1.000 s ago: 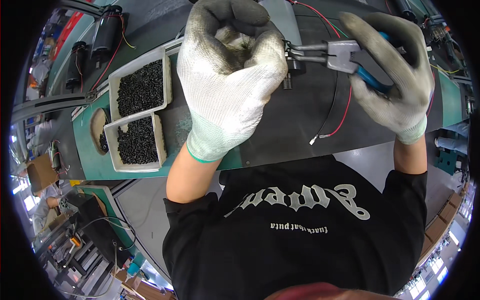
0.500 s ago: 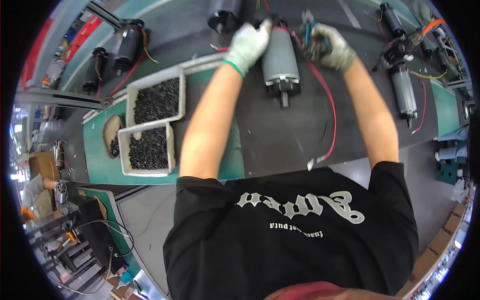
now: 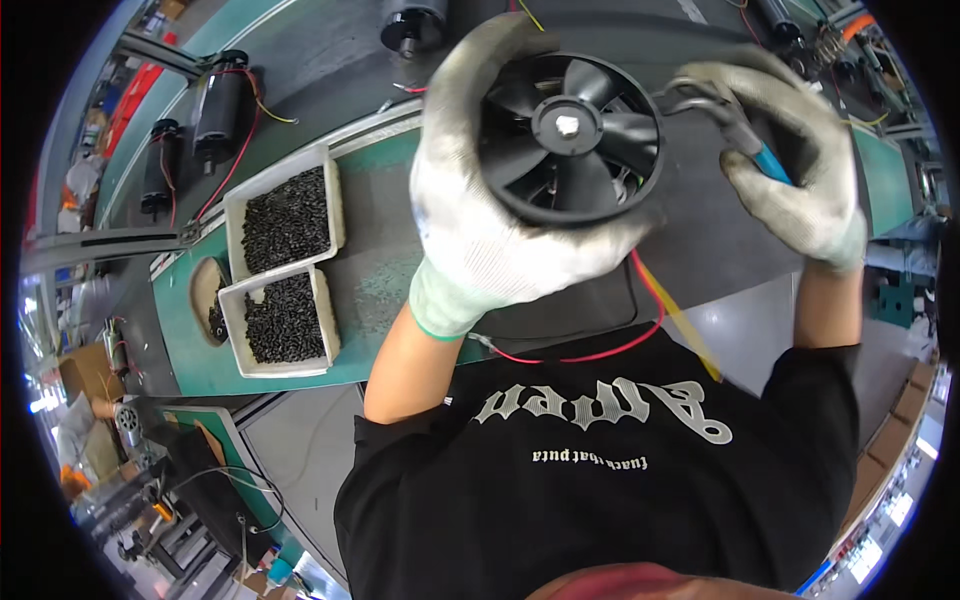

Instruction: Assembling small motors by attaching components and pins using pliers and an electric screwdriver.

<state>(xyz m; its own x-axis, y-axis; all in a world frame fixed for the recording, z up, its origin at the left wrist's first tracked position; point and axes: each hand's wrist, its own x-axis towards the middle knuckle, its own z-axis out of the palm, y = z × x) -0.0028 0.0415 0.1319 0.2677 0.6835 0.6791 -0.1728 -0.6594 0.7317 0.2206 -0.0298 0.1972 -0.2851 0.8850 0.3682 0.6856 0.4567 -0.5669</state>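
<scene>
My gloved left hand [image 3: 450,200] is wrapped round a motor, lifted so its end with a black bladed fan [image 3: 590,170] turns up toward me. A pale nut or shaft end shows at the fan's hub; the motor's body is hidden beneath it. From below hang a red wire [image 3: 590,357] and a yellow one [image 3: 685,325], reaching close to my shirt. To the right, my gloved right hand [image 3: 805,185] is closed on pliers [image 3: 738,137] with a blue handle. The pliers' jaws point at the fan's right rim; whether they touch it I cannot tell.
Two white trays [image 3: 338,215] of small black parts stand at the left, beside a shallow round container [image 3: 205,300]. More motors with wires lie at the upper left [image 3: 220,120] and top middle [image 3: 412,25]. A metal frame bar [image 3: 110,243] juts in from the left.
The motor was lying on the dark surface; now it is raised nearer, fan end up, in my left hand. My right hand and the pliers have come closer and moved right.
</scene>
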